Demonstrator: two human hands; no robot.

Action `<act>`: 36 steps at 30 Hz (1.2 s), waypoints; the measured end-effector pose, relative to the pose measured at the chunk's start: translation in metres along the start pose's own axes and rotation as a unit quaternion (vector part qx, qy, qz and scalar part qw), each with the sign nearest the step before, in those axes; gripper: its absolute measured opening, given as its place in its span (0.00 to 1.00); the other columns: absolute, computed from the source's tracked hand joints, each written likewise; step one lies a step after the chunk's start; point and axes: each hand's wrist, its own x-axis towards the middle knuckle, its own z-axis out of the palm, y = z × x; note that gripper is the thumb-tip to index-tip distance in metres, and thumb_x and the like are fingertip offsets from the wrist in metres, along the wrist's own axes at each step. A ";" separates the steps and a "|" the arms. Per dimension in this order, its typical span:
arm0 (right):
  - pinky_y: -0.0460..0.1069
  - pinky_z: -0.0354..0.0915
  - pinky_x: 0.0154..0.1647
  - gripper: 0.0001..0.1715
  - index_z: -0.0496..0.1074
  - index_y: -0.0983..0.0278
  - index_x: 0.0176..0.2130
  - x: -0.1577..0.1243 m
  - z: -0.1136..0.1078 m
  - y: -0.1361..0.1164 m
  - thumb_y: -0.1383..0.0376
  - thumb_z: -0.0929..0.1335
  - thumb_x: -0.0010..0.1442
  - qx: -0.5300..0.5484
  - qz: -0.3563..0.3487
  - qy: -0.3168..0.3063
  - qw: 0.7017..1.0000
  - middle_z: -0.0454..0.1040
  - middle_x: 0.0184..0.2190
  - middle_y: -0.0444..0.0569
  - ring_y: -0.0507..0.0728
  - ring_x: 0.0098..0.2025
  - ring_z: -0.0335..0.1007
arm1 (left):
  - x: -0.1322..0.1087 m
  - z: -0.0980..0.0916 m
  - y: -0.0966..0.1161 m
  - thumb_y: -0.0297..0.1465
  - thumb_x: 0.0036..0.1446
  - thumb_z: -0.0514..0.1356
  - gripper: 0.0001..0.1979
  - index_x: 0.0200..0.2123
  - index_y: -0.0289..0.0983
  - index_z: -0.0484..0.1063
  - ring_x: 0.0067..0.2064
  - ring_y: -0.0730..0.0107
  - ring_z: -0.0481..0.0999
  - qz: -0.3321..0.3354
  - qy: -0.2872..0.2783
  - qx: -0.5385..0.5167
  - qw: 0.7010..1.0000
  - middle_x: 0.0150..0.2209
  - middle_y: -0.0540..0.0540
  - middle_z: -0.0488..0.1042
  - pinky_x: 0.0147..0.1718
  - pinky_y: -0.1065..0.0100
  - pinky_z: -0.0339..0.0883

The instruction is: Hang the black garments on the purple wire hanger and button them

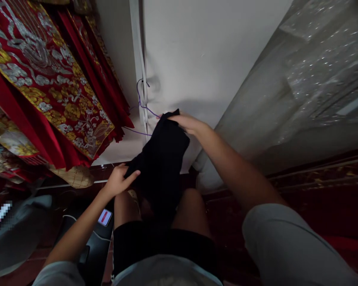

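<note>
A black piece of clothing (162, 159) hangs between my hands above my knees. My right hand (183, 121) grips its upper edge, with the fingers partly hidden behind the cloth. Lower down on the other side, my left hand (121, 178) pinches the garment's edge, thumb lying over the fabric. A thin purple wire hanger (140, 103) meets the top of the cloth near my right hand. Its hooked end is by a white vertical strip on the wall. How far the hanger reaches into the garment is hidden.
Red embroidered cloths (62, 83) hang at the left. Plastic-wrapped goods (310, 79) lean along the right. A pale wall (197, 51) stands ahead. A phone (104, 217) with a lit screen lies on a black case (97, 248) beside my left leg.
</note>
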 end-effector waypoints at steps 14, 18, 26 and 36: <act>0.45 0.65 0.30 0.11 0.79 0.81 0.45 -0.014 -0.051 -0.060 0.77 0.70 0.62 -0.110 0.079 -0.001 0.991 0.80 0.28 0.53 0.49 0.26 0.76 | 0.026 -0.048 -0.079 0.25 0.57 0.55 0.07 0.34 0.40 0.71 0.42 0.54 0.73 -0.049 0.116 0.134 0.983 0.35 0.41 0.74 0.47 0.59 0.66; 0.43 0.59 0.27 0.13 0.77 0.85 0.44 -0.013 -0.052 -0.076 0.74 0.71 0.63 -0.175 0.117 0.050 0.976 0.80 0.28 0.56 0.45 0.21 0.70 | 0.064 -0.037 -0.088 0.21 0.52 0.56 0.07 0.30 0.39 0.66 0.45 0.55 0.72 -0.054 0.216 0.072 0.972 0.36 0.42 0.71 0.53 0.58 0.65; 0.47 0.69 0.38 0.14 0.77 0.80 0.50 -0.017 -0.056 -0.043 0.73 0.66 0.69 -0.066 0.102 -0.022 0.992 0.82 0.35 0.55 0.49 0.31 0.77 | 0.104 -0.049 -0.079 0.26 0.55 0.57 0.09 0.41 0.38 0.67 0.41 0.65 0.74 -0.071 0.285 -0.212 0.932 0.37 0.47 0.73 0.44 0.68 0.68; 0.49 0.70 0.45 0.14 0.75 0.70 0.35 -0.006 -0.075 -0.007 0.68 0.65 0.71 -0.011 -0.066 0.165 0.984 0.82 0.38 0.59 0.51 0.36 0.78 | 0.130 -0.090 -0.002 0.29 0.57 0.58 0.13 0.41 0.34 0.79 0.40 0.59 0.77 -0.121 0.050 -0.269 0.954 0.37 0.43 0.78 0.40 0.64 0.72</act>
